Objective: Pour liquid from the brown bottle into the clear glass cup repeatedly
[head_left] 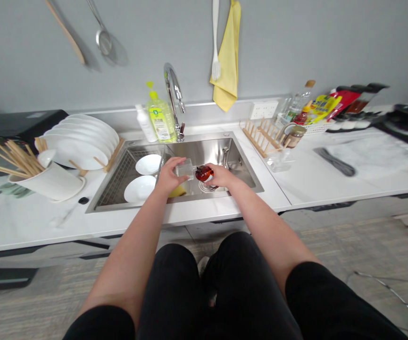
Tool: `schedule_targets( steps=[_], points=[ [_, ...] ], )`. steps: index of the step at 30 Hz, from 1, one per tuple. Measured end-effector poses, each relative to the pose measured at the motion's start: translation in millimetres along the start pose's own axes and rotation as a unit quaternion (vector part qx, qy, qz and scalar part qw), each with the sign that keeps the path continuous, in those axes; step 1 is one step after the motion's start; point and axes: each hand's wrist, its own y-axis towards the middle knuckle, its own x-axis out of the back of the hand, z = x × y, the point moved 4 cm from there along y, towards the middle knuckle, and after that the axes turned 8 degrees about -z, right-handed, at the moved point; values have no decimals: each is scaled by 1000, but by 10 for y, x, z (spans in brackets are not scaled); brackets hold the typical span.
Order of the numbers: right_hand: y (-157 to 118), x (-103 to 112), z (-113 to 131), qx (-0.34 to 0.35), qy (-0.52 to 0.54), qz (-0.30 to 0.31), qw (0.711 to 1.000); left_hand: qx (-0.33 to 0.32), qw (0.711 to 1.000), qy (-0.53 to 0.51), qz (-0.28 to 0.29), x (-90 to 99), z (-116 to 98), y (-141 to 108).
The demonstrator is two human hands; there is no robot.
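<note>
Over the steel sink [249,179], my left hand [170,177] grips a small clear square container [185,169]. My right hand [220,175] is closed around a small reddish-amber bottle [204,173], which lies tilted with its dark end toward the container. The two objects are very near each other; whether they touch I cannot tell. Below my left hand, part of a yellow cloth or sponge [178,191] shows in the sink. Two white bowls, one nearer me [140,189], sit in the left part of the sink beside my left wrist.
A chrome faucet [171,89] rises behind the sink, beside a green soap bottle [162,118]. White plates [72,151] and a chopstick holder [51,182] stand left. To the right are a wooden rack [265,137], a jar [295,137] and a seasoning basket [313,127].
</note>
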Motion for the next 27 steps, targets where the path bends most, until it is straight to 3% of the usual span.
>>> schedule_targets(
  steps=[27],
  points=[
    [-3,-7,-4,-8,2,2,1000,-6,1000,18,8,9,-58,6]
  ],
)
